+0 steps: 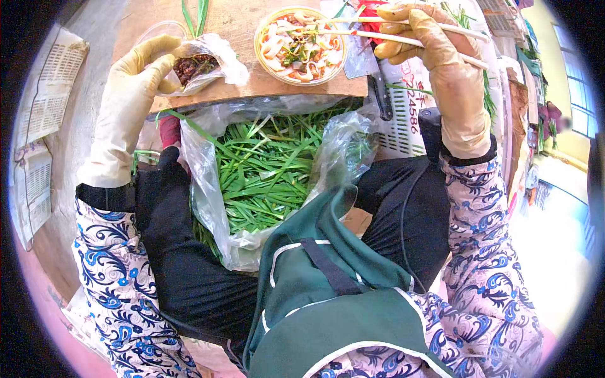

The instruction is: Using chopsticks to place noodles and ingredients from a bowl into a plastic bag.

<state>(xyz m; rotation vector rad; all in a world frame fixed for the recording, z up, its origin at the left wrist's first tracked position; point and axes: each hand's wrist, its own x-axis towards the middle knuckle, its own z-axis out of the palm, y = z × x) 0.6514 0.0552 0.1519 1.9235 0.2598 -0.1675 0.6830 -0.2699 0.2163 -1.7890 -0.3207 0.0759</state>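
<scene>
My right hand (439, 42), in a cream rubber glove, holds a pair of chopsticks (392, 21). Their tips reach into a round plastic bowl (341, 66) of wide pale noodles (274, 47) in red sauce, with chopped greens on top. My left hand (146, 66), gloved alike, is at the left side of a clear plastic bag (231, 61) holding a dark chunky food (194, 68). Its fingers are curved and apart; whether they grip the bag is unclear. A clear plastic lid (160, 30) lies partly behind this hand.
Bowl and bag stand on a wooden board (231, 28). Below it, a plastic-lined container (208, 203) holds cut green leaves (269, 175). A knife (382, 94) lies at the board's right, over a white plastic crate (406, 118). More crates (52, 85) stand left.
</scene>
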